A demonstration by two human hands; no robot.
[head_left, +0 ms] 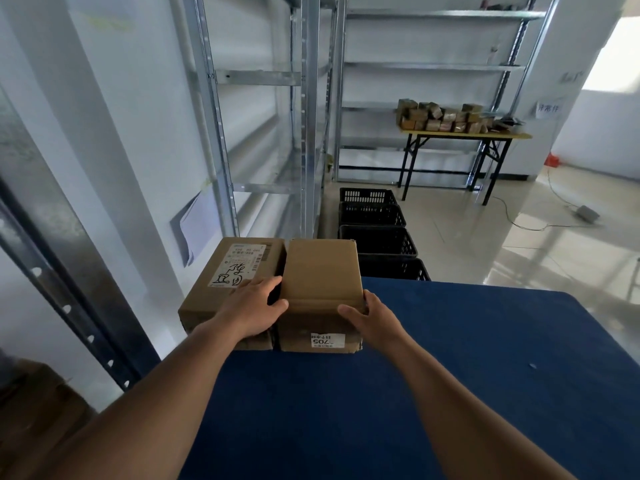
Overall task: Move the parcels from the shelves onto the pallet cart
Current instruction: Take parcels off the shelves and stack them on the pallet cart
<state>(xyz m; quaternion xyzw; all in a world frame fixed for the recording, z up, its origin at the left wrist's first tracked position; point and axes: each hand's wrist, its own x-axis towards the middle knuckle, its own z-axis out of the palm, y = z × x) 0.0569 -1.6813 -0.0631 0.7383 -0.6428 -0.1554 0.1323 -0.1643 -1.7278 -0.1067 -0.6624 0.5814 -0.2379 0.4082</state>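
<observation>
Two brown cardboard parcels stand side by side at the far left corner of the blue cart deck (450,375). The right parcel (320,271) is plain on top and carries a small white "705" sticker on its near face. My left hand (254,306) grips its left near corner, fingers in the gap between the two boxes. My right hand (369,317) grips its right near corner. The left parcel (228,271) has a white shipping label with black handwriting and touches the right one.
Empty grey metal shelving (263,133) rises to the left and behind. Several black plastic crates (377,237) line the floor beyond the cart. A folding table (460,136) with many small boxes stands at the back right. A cable and pedal (585,213) lie on the tiled floor.
</observation>
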